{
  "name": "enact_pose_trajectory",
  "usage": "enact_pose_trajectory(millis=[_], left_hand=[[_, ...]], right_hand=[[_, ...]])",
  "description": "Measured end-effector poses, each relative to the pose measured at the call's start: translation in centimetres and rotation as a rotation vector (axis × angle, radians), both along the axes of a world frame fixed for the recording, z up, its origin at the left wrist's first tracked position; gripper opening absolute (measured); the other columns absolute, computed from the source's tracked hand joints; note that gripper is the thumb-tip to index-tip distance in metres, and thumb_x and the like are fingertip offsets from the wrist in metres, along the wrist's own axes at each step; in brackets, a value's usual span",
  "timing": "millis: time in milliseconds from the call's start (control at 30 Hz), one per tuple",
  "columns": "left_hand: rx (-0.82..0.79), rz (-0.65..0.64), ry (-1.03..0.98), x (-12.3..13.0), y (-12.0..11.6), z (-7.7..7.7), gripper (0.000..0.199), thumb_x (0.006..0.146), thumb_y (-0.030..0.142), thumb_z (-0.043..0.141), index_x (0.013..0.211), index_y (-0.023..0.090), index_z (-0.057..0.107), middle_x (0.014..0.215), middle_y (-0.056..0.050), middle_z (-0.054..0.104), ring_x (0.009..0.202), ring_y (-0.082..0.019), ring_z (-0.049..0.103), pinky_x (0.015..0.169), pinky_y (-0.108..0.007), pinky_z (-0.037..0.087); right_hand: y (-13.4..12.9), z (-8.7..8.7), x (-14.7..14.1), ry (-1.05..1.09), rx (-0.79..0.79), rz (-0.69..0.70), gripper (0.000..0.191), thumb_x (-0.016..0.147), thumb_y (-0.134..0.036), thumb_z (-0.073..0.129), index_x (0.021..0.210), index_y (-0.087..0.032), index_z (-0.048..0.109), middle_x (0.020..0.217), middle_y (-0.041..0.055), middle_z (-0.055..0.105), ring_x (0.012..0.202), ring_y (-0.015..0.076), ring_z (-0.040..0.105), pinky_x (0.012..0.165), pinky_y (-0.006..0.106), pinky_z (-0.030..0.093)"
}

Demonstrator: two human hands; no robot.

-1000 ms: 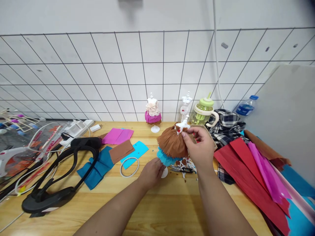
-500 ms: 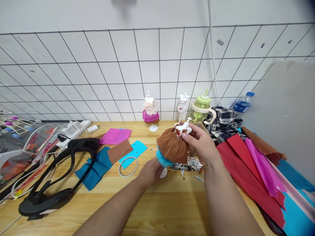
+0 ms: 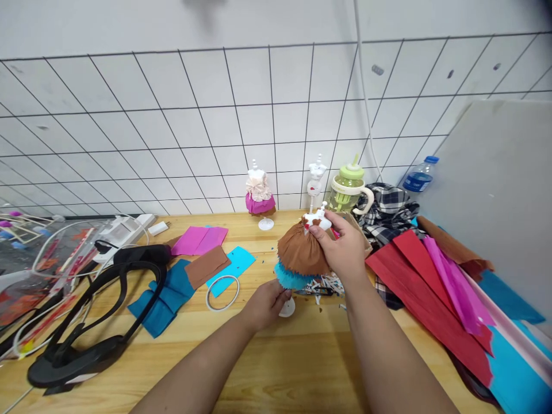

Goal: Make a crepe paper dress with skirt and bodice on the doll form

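A small white dress form [image 3: 318,220] tilts over the table, dressed in a brown gathered paper skirt [image 3: 302,250] above a blue frilled layer [image 3: 293,277]. Red and brown bits show on its bodice. My right hand [image 3: 342,241] is closed on its upper body, thumb at the waist. Low down, my left hand [image 3: 268,302] pinches the stand just above the round white base [image 3: 287,307]. The stand's pole is mostly hidden by the skirt and fingers. Behind are a dressed form in pink and magenta [image 3: 259,192] and a bare white form [image 3: 316,178].
Left of my hands lie a roll of white tape [image 3: 223,293], blue, brown and magenta paper pieces [image 3: 200,240] and a black headset strap [image 3: 121,339]. White scraps [image 3: 330,284] lie behind the skirt. Rightward are a green-lidded cup [image 3: 349,190], plaid cloth [image 3: 390,210] and red paper sheets [image 3: 426,293].
The dress form has become a little more upright, its skirt hanging lower. Both hands keep their hold. The whole view has shifted slightly.
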State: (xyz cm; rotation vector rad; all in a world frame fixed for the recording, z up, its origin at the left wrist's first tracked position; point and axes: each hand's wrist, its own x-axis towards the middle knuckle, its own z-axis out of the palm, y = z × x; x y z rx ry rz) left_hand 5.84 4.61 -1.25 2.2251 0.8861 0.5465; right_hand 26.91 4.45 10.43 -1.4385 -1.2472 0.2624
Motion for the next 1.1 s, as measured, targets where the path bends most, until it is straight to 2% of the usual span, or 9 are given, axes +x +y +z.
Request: enact_pose_trajectory(millis=[100,267,367,467,600,733,833,933,1100], left_hand=[[-0.055,0.046,-0.051,0.1,0.3,-0.2,0.038,0.098,0.037,0.033,0.081,0.017,0.061,0.076,-0.004,0.063,0.071,-0.016,0.058,0.066,-0.025,0.044],[-0.124,0.109,-0.139,0.1,0.7,-0.5,0.043,0.099,0.041,0.033,0.078,0.016,0.061,0.076,-0.004,0.064,0.070,-0.015,0.057,0.065,-0.024,0.044],[-0.147,0.111,-0.166,0.0,0.7,-0.6,0.043,0.097,0.043,0.035,0.077,0.015,0.062,0.074,-0.004,0.063,0.069,-0.015,0.056,0.064,-0.025,0.043],[-0.164,0.102,-0.198,0.1,0.6,-0.6,0.043,0.096,0.044,0.037,0.080,0.015,0.063,0.075,-0.005,0.064,0.068,-0.016,0.056,0.064,-0.027,0.045],[-0.201,0.047,-0.282,0.1,0.6,-0.1,0.035,0.094,0.042,0.044,0.097,0.015,0.067,0.095,-0.009,0.070,0.091,-0.023,0.063,0.081,-0.033,0.049],[-0.242,0.047,-0.354,0.0,0.6,0.0,0.035,0.094,0.040,0.046,0.101,0.014,0.067,0.102,-0.011,0.070,0.097,-0.025,0.062,0.088,-0.035,0.049],[-0.246,0.076,-0.349,-0.2,0.8,-0.2,0.038,0.094,0.044,0.045,0.100,0.014,0.068,0.099,-0.010,0.070,0.090,-0.023,0.063,0.082,-0.033,0.049],[-0.257,0.102,-0.337,-0.3,1.0,-0.2,0.043,0.094,0.048,0.042,0.085,0.015,0.068,0.084,-0.008,0.069,0.077,-0.019,0.061,0.072,-0.030,0.047],[-0.305,0.138,-0.336,-0.3,0.9,-0.1,0.043,0.086,0.055,0.053,0.074,0.015,0.065,0.073,-0.006,0.069,0.068,-0.017,0.061,0.064,-0.026,0.046]], right_hand=[[0.2,-0.3,-0.3,-0.111,0.101,0.043,0.062,0.083,-0.048,0.063,0.139,-0.022,0.050,0.136,0.0119,0.057,0.123,0.0284,0.054,0.102,0.047,0.043],[-0.5,0.0,-1.0,-0.543,0.310,0.089,0.033,0.089,-0.040,0.058,0.118,-0.027,0.067,0.143,0.0050,0.051,0.136,0.0286,0.039,0.112,0.048,0.032],[-0.7,-0.3,-2.2,-0.770,0.251,0.200,0.040,0.092,-0.040,0.053,0.130,-0.027,0.059,0.146,0.0021,0.049,0.142,0.0288,0.031,0.117,0.054,0.016],[-0.6,-1.4,-3.9,-0.871,0.183,0.287,0.044,0.095,-0.041,0.049,0.136,-0.026,0.053,0.145,0.0010,0.050,0.143,0.0261,0.028,0.118,0.057,-0.004],[-0.7,-2.6,-6.0,-0.874,0.143,0.365,0.055,0.093,-0.045,0.050,0.142,-0.021,0.044,0.149,0.0057,0.044,0.144,0.0252,0.027,0.117,0.056,-0.011],[-1.2,-2.3,-6.4,-0.835,0.257,0.402,0.050,0.093,-0.042,0.049,0.141,-0.027,0.045,0.144,0.0026,0.052,0.140,0.0243,0.036,0.116,0.057,-0.009],[-1.4,-1.7,-5.6,-0.723,0.348,0.241,0.041,0.093,-0.038,0.050,0.132,-0.028,0.054,0.138,0.0007,0.057,0.134,0.0233,0.044,0.119,0.054,0.001],[-1.3,-1.2,-4.4,-0.621,0.332,0.083,0.036,0.092,-0.037,0.050,0.126,-0.026,0.058,0.135,0.0018,0.060,0.129,0.0246,0.048,0.118,0.051,0.011],[-1.3,-0.9,-3.5,-0.674,0.344,0.143,0.043,0.091,-0.036,0.049,0.133,-0.025,0.053,0.137,0.0020,0.059,0.133,0.0267,0.043,0.117,0.052,0.015]])
